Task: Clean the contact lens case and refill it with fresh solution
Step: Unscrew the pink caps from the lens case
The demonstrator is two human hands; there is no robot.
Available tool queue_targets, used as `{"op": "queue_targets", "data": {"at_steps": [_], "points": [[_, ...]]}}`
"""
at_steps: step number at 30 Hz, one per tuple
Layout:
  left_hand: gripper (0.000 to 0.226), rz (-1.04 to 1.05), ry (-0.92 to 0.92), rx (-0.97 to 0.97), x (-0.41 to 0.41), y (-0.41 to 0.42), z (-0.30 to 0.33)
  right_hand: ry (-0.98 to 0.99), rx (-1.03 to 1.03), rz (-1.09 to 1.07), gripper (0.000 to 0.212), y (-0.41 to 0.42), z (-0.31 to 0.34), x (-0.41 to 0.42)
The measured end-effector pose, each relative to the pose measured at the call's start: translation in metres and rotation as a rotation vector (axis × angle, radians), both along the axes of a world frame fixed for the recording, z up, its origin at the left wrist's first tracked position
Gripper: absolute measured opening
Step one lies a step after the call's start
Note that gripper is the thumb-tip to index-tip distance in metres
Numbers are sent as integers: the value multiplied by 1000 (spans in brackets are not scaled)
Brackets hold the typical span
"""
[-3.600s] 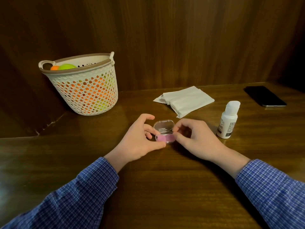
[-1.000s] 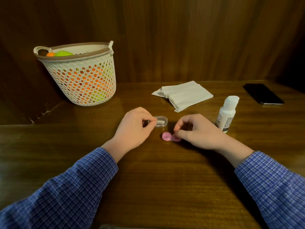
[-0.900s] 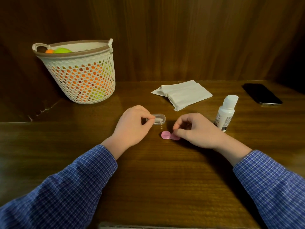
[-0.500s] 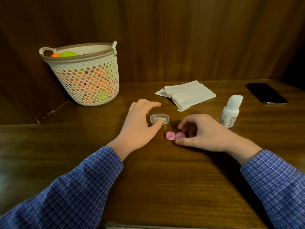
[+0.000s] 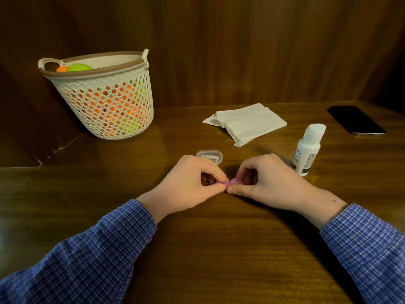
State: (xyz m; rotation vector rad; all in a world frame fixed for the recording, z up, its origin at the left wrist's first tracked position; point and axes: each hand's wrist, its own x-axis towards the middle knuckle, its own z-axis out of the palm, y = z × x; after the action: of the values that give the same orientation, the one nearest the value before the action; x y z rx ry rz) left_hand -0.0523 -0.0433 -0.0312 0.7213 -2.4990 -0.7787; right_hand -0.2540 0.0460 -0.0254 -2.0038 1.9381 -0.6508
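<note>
A small pink contact lens case [image 5: 235, 182] lies on the wooden table between my two hands. My left hand [image 5: 188, 185] pinches its left end with thumb and forefinger. My right hand [image 5: 267, 183] pinches its right end the same way, and most of the case is hidden by my fingers. Just behind my left hand lies a clear plastic box [image 5: 209, 156], closed, with something small and white inside. A white solution bottle [image 5: 306, 149] with its cap on stands upright to the right of my right hand.
A stack of folded white tissues [image 5: 247, 122] lies behind the hands. A dark phone [image 5: 356, 120] lies at the far right. A white mesh basket [image 5: 103, 95] with orange and green balls stands at the back left against the wooden wall.
My left hand let go of the clear box, left it on the table and came over to the pink case. Both hands now pinch the case.
</note>
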Motion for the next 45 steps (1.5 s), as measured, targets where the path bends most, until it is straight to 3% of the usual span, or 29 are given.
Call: {"op": "queue_targets", "data": {"at_steps": [16, 37, 45], "points": [[17, 12, -46, -18, -1, 4, 6, 64, 8, 66, 23, -6, -1, 1], [20, 14, -29, -33, 1, 10, 4, -72, 14, 197, 22, -10, 0, -9], [24, -16, -11, -29, 5, 2, 1, 142, -84, 21, 38, -2, -7, -1]]}}
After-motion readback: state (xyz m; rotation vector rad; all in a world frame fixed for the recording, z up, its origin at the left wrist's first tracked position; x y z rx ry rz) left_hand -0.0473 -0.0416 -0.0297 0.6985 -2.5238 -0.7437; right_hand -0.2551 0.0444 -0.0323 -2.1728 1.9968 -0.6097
